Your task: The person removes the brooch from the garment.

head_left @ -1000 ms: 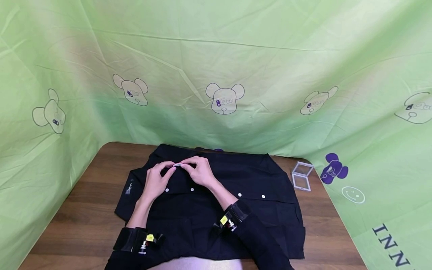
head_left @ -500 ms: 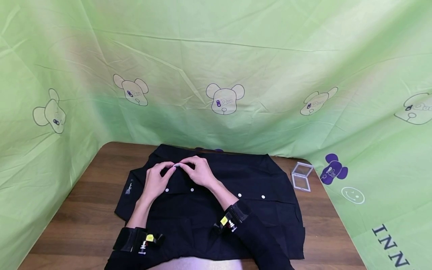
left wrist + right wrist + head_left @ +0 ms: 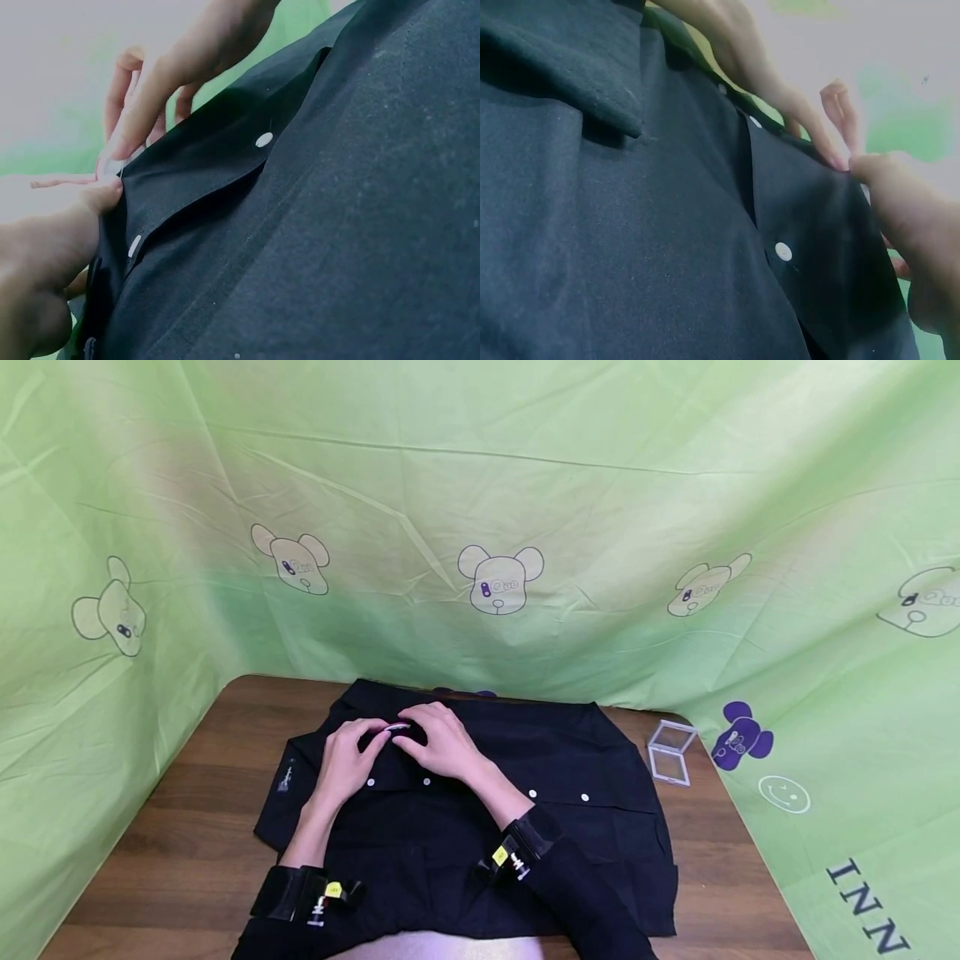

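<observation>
A black button-up shirt [image 3: 495, 835] lies spread out, with several white buttons down its front. At its upper left part my left hand [image 3: 347, 760] pinches a small, pale, flat piece [image 3: 397, 727] at the cloth edge, thumb below and index finger above. My right hand [image 3: 446, 743] comes from the other side, its fingers arched over the same piece and its thumb close under it. In the left wrist view the pale piece [image 3: 111, 165] shows between both hands' fingertips, right at the cloth's edge. In the right wrist view the fingertips mostly hide it; its kind cannot be made out.
A small clear case [image 3: 670, 752] stands with its lid up at the right of the wooden table [image 3: 720, 860]. Green printed cloth [image 3: 495, 652] hangs behind and at both sides. A white button [image 3: 783, 251] sits on the shirt front close to the hands.
My right fingers have spread from a tight pinch to a wider arch, and the thumb has dropped slightly. More of the pale piece shows. The left hand and the shirt have hardly moved.
</observation>
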Motion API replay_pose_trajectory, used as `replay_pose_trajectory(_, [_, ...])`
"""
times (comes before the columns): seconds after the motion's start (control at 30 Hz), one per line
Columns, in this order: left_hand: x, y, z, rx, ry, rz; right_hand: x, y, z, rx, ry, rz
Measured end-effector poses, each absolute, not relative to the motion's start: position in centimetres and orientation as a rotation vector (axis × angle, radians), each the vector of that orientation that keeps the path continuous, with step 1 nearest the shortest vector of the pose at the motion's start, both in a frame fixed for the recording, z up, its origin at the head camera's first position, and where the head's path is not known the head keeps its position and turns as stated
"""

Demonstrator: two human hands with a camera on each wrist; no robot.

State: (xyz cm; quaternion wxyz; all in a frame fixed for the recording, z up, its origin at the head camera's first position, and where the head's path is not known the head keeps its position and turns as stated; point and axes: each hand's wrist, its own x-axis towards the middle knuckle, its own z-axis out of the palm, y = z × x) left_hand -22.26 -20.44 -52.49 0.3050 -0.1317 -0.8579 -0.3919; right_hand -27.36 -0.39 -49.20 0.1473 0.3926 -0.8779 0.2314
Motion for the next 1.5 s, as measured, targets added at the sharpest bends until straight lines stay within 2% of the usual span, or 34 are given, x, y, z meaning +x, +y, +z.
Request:
replay_pose_trajectory(0.57, [-21.7, -19.9, -51.2, -0.354, -2.307, -0.786, -27.3, -1.0, -48.8, 1.261, -2.334, 0.323])
replay_pose_trajectory(1.5, [-21.7, -19.8, -51.1, -0.373, -2.305, -0.743, -27.4, -1.4, -48.0, 1.283, -2.296, 0.316])
